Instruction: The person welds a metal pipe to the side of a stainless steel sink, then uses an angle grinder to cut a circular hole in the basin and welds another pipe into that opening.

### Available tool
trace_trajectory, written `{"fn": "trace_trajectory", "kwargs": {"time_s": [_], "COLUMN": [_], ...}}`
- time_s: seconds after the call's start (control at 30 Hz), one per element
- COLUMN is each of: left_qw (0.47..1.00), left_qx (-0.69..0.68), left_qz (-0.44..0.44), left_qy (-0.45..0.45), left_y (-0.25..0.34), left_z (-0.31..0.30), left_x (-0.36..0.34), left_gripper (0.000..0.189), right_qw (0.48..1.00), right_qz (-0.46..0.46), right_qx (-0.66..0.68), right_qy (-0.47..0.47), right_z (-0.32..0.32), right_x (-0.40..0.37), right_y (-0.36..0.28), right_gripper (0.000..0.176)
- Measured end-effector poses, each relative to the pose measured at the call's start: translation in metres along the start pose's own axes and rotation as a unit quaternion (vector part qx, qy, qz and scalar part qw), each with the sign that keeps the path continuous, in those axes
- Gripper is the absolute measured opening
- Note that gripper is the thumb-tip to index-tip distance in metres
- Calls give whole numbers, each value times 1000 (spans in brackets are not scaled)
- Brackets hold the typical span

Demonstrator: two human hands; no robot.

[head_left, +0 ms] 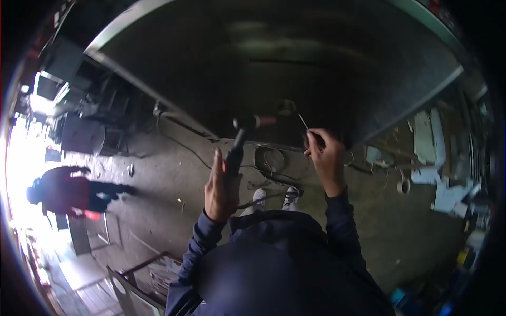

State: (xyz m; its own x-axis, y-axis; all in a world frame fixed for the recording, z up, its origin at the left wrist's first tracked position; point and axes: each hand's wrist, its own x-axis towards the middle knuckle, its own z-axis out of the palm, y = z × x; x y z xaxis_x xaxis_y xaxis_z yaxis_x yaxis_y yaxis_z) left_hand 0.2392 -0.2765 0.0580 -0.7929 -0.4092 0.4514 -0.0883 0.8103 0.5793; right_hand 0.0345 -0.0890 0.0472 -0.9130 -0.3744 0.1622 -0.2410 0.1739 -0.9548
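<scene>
My left hand [219, 190] is closed around the black handle of a TIG welding torch [235, 155]. The torch's head is tilted over, with its pinkish nozzle pointing right toward a short round metal fitting [286, 107] on a large dark metal panel [295, 50]. On the right of that fitting, my right hand [326, 155] pinches a thin metal rod [302, 121] between thumb and fingers. The rod's far tip slants up and left, close to the fitting. Dark shadow hides much of the panel's surface.
A cable [187, 147] runs across the concrete floor near my feet, by a round metal ring [269, 159]. Scrap sheet pieces [450, 195] lie at right. A metal frame [139, 295] stands at lower left. Further left, another person [71, 190] is by a bright opening.
</scene>
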Motion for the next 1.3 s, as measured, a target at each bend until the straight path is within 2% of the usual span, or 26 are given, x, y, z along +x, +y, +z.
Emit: {"fn": "trace_trajectory", "kwargs": {"time_s": [0.07, 0.13, 0.2, 0.3, 0.4, 0.5, 0.6, 0.67, 0.73, 0.93, 1.1, 1.13, 1.2, 1.3], "left_qw": [999, 998, 992, 982, 986, 982, 985, 982, 979, 979, 983, 982, 979, 979], "left_qx": [-22, -39, -110, -145, -118, -129, -97, -108, -118, -104, -86, -86, -109, -111], "left_qz": [23, 42, 6, -14, 46, 17, 46, 31, 15, 43, 90, 90, 21, 21], "left_qy": [-10, -15, -54, -117, -106, -134, -135, -149, -163, -171, -138, -139, -171, -171], "left_y": [-7, -15, -22, -32, -40, -42, -46, -43, -41, -40, -42, -41, -39, -43], "left_z": [19, 35, 51, 57, 58, 56, 60, 59, 56, 55, 60, 59, 56, 57], "left_x": [28, 53, 72, 94, 105, 106, 108, 108, 108, 110, 111, 111, 110, 110], "left_gripper": [74, 71, 69, 62, 59, 57, 58, 58, 59, 59, 59, 59, 58, 58], "right_qw": [979, 972, 963, 955, 956, 955, 952, 950, 950, 948, 957, 963, 963, 951], "right_qz": [-62, -68, -71, -79, -72, -55, -39, -31, -77, -96, -71, -64, -84, -114], "right_qx": [-191, -216, -249, -270, -264, -274, -287, -292, -277, -270, -250, -230, -219, -262], "right_qy": [33, 61, 77, 97, 103, 103, 104, 107, 123, 140, 126, 122, 135, 121], "right_z": [0, 4, 10, 25, 36, 49, 55, 57, 58, 61, 64, 66, 61, 37], "right_x": [1, 0, 2, 7, 14, 16, 16, 18, 18, 17, 15, 14, 14, 18], "right_y": [-2, 6, 7, 6, 5, 2, 3, 4, 5, 8, 3, 2, 4, 3], "right_gripper": [14, 15, 17, 19, 17, 14, 14, 15, 10, 10, 11, 12, 14, 16]}}
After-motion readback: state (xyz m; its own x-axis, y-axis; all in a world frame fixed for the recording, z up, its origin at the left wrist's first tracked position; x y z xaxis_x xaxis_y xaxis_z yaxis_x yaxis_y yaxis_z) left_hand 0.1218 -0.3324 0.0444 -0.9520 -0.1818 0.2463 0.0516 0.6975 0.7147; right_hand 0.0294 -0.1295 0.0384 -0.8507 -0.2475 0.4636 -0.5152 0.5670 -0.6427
